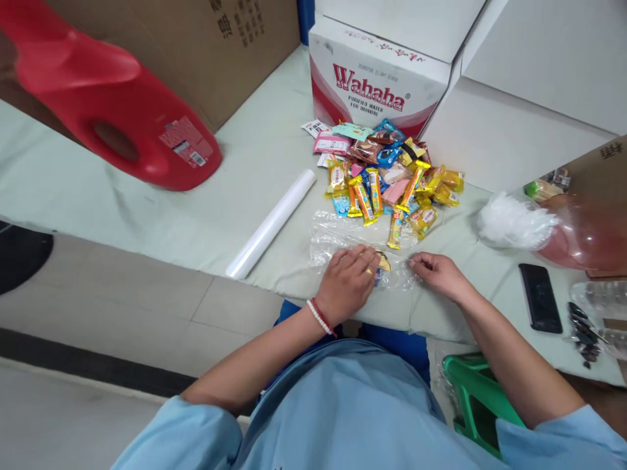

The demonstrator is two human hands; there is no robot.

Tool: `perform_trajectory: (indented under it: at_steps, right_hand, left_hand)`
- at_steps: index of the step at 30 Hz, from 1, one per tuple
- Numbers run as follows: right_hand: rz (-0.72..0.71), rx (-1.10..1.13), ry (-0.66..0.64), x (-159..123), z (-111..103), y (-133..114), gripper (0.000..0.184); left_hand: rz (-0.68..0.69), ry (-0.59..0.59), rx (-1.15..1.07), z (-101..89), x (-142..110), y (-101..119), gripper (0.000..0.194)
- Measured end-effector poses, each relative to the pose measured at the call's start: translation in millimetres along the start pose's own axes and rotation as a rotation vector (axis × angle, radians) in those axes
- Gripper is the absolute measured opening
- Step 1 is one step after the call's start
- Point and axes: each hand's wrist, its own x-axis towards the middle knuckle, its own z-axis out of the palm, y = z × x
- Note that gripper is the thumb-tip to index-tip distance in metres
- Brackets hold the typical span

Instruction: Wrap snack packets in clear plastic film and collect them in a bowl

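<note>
A clear sheet of plastic film (326, 235) lies crinkled on the cloth-covered table in front of me. My left hand (349, 279) rests flat on the film, its fingers stretched out and close together. From under those fingers peeks a small wrapped snack (383, 261) with yellow and dark parts; the rest of it is hidden. My right hand (437, 273) pinches the right edge of the film between thumb and forefinger. Just beyond both hands is a pile of packaged snacks (386, 173) in yellow, pink, blue and brown wrappers.
A white roll (272, 225) lies left of the film. A red jug (122, 104) stands farther left. A Wahaha carton (375, 81) backs the snacks. To the right are a crumpled clear plastic bag (514, 222), a black phone (540, 297) and, below, a green stool (477, 391).
</note>
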Motion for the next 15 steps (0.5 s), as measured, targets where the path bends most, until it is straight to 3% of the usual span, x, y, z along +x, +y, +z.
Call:
perform_trajectory:
  at_steps: [3,6,9,12,15]
  right_hand:
    - [-0.104,-0.227,0.108,5,-23,-13,0.036]
    - [-0.302,-0.398,0.235,27,-35,-44,0.036]
    - [-0.408,-0.545,0.147,58,-21,-79,0.039]
    - [-0.333,-0.676,0.035,85,4,-100,0.049]
    - [-0.289,-0.654,-0.033,101,16,-101,0.029]
  left_hand:
    - [-0.079,-0.069,0.005,20.4,7,-13,0.032]
    - [-0.081,-0.072,-0.036,24.1,6,-18,0.027]
    - [-0.049,-0.069,-0.072,20.0,3,-19,0.021]
    - [0.019,-0.064,-0.080,15.1,0,-22,0.019]
    - [0.071,-0.049,-0.068,12.4,-8,-27,0.019]
